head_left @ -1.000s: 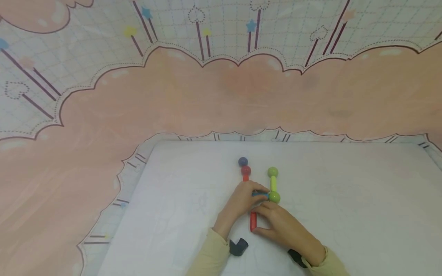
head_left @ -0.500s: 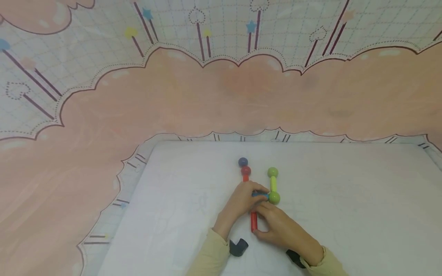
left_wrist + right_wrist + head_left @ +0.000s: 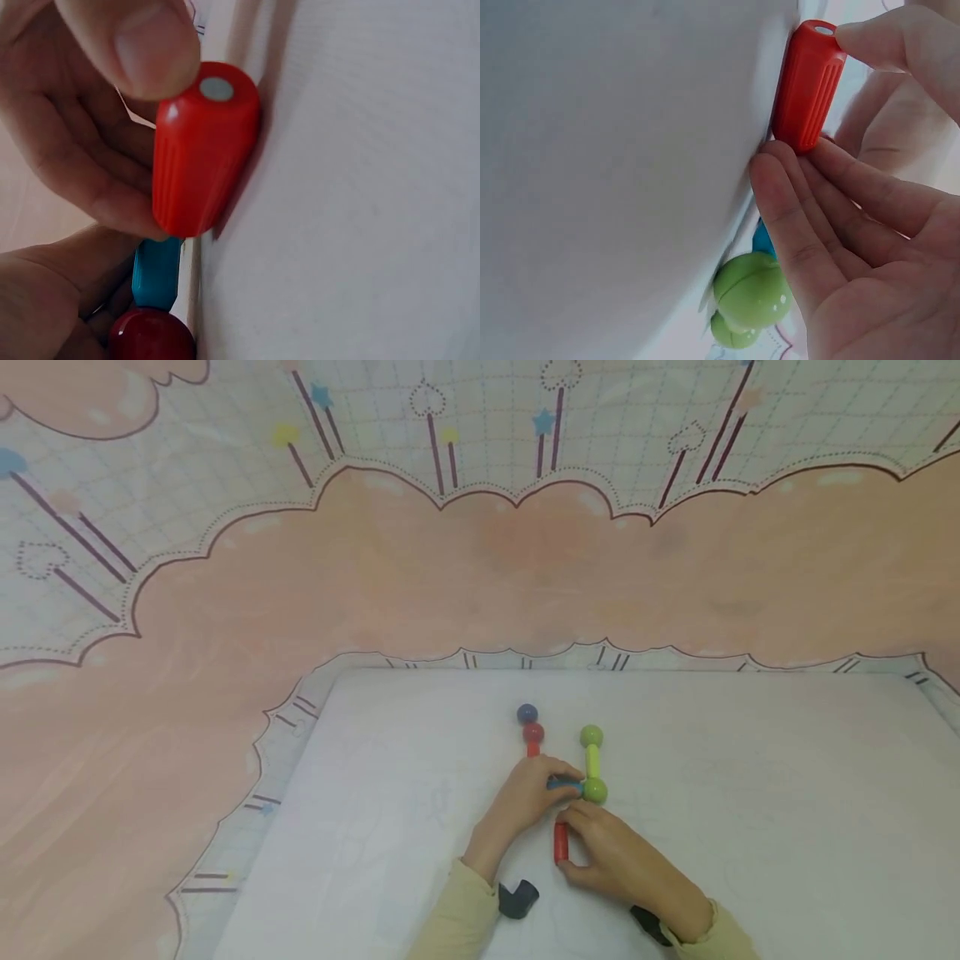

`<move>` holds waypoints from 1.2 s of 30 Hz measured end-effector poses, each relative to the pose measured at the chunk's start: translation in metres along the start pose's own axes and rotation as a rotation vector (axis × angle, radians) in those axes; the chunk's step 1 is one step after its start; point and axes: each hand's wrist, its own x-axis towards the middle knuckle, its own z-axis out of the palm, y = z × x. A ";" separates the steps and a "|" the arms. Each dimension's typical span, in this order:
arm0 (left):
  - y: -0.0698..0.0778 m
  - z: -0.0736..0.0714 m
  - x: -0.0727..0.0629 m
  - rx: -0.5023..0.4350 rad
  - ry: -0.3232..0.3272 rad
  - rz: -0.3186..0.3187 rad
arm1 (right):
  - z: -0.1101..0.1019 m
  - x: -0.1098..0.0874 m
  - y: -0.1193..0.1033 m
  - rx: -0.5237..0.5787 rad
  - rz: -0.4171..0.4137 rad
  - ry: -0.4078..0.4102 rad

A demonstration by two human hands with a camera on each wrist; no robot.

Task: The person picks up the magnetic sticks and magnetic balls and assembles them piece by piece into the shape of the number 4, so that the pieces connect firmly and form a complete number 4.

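My right hand (image 3: 615, 856) pinches a red magnetic rod (image 3: 561, 843) lengthwise, thumb at the near end and fingertips at the far end. A round silver magnet shows in the rod's end in both wrist views. My left hand (image 3: 521, 797) holds a blue magnetic rod (image 3: 564, 785) between thumb and fingers. The blue rod's right end meets a green ball (image 3: 595, 790); at its other end in the left wrist view is a dark red ball (image 3: 152, 337). From the green ball a yellow-green rod (image 3: 592, 762) runs away to another green ball (image 3: 591, 736).
Beyond my left hand, a second red rod (image 3: 533, 750), partly covered, leads to a red ball (image 3: 533, 732) and a blue ball (image 3: 527, 714). A black piece (image 3: 518, 899) sits by the left cuff. The white tabletop (image 3: 750, 793) meets a patterned cloth (image 3: 480, 568) behind.
My right hand has shifted slightly right with the red rod, opening a gap between it and my left hand. The left hand and the assembled pieces stay in place.
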 end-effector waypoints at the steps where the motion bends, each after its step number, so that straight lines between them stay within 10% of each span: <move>1: 0.000 0.000 0.000 0.004 0.002 0.003 | -0.001 -0.001 0.001 0.003 0.007 -0.006; 36: 0.010 0.006 0.000 0.100 -0.011 0.037 | -0.031 -0.025 0.028 0.045 0.031 -0.089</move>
